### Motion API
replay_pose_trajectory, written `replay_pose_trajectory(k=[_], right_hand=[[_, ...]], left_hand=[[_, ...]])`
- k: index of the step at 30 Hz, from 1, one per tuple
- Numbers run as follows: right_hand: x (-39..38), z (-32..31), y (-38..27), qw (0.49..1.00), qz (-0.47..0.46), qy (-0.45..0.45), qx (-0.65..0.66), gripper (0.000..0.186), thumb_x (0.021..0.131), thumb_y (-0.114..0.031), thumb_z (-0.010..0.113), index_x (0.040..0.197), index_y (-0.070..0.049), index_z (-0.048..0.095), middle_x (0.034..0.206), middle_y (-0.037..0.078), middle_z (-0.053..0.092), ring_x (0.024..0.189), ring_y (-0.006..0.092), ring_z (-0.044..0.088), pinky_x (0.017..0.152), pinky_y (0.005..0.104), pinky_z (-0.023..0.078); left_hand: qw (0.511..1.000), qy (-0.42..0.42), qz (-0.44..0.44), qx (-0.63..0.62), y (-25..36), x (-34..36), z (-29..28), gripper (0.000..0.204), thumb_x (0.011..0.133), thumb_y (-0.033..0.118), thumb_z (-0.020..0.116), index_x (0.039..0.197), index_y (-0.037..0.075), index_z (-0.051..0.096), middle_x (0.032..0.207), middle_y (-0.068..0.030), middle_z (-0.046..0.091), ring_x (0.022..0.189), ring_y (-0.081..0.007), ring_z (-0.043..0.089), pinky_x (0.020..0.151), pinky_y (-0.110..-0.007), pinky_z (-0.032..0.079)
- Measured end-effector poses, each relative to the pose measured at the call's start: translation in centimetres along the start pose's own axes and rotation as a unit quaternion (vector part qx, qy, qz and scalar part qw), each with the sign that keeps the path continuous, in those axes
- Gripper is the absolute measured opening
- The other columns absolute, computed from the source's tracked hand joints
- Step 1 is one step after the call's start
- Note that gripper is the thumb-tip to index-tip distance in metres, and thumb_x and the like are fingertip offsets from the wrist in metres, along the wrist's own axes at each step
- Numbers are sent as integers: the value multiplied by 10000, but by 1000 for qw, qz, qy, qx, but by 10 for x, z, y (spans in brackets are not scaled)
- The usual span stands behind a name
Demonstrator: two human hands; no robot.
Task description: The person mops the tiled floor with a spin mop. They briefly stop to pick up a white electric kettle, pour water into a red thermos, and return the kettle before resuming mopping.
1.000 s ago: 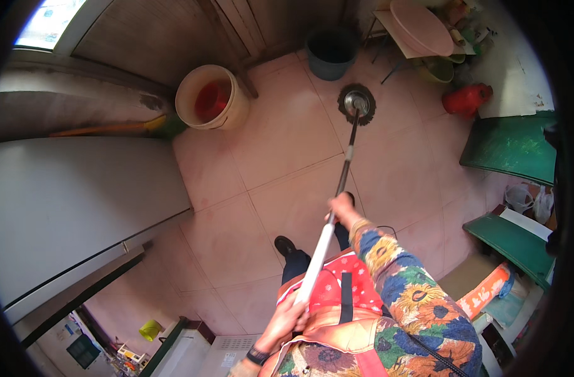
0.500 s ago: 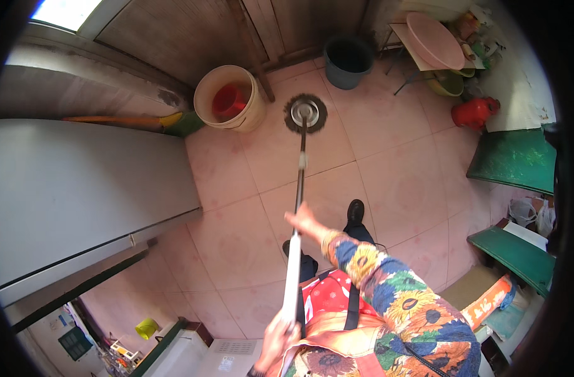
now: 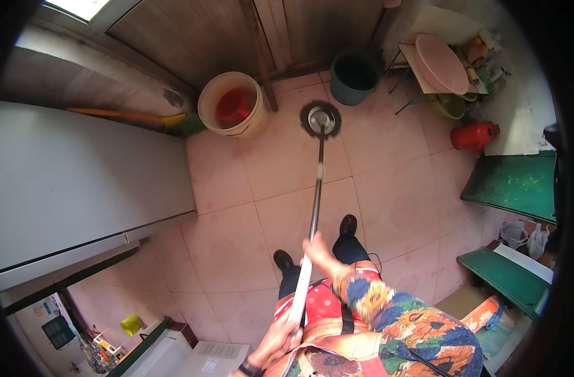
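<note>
A long mop (image 3: 316, 201) with a metal pole and white grip runs from my body to the pink tiled floor. Its round head, fringed with dark strands, lies flat on the tiles in front of the buckets. Around the upper end of the white grip is my left hand (image 3: 279, 337), with a dark band on its wrist. Farther down the pole, my right hand (image 3: 319, 250) is closed about the place where white grip meets metal. A cream bucket (image 3: 257, 121) holding a red container (image 3: 233, 107) stands left of the mop head, and a dark blue-grey bucket (image 3: 355, 94) to its right.
A large grey-white cabinet (image 3: 86, 182) fills the left side. On the right are a small table bearing a pink basin (image 3: 442, 65), a red jug-like container (image 3: 474, 136) and green-topped furniture (image 3: 512, 187). My shoes (image 3: 347, 226) stand on the tiles below the mop head.
The mop head has slid a little to the right across the floor. My right hand has come nearer my body, still on the pole. The whole view has shifted slightly.
</note>
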State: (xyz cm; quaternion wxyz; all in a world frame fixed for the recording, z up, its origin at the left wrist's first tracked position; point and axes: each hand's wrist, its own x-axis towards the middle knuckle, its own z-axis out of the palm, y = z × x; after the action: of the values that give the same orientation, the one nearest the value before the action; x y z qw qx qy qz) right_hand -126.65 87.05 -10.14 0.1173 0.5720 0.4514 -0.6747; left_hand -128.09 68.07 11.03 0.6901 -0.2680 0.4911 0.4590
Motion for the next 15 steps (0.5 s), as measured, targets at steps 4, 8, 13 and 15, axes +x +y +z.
replay_pose_trajectory(k=[4,8,13,15], right_hand=[[-14,11,16,1000,12,-6,13,408,852,-137,503,1085,118,287,769,265,572,471,329,634,380,402,531],[56,0,-55,992,-36,-46,-108,434,835,-132,549,1039,181,330,759,267,605,547,366,668,418,423,553],[116,-38,-118,997,-64,-11,-40,251,792,-49,545,905,166,483,708,226,622,582,368,682,401,413,539],[110,-29,-110,997,-31,-76,0,245,799,-43,546,901,166,470,712,225,602,547,370,672,379,421,526]], left_hand=[[996,71,10,-60,-20,-20,-5,353,989,150,457,1332,71,426,742,-43,490,500,-89,412,434,-232,366],[985,36,74,-154,29,15,26,288,996,144,418,1266,54,460,707,-45,469,477,-74,372,408,-202,328],[976,-8,108,-190,58,66,57,254,972,149,505,1210,67,475,751,-84,518,517,-76,380,430,-186,320],[976,-7,123,-181,40,51,45,288,971,159,509,1240,65,469,738,-78,512,506,-72,369,427,-185,310]])
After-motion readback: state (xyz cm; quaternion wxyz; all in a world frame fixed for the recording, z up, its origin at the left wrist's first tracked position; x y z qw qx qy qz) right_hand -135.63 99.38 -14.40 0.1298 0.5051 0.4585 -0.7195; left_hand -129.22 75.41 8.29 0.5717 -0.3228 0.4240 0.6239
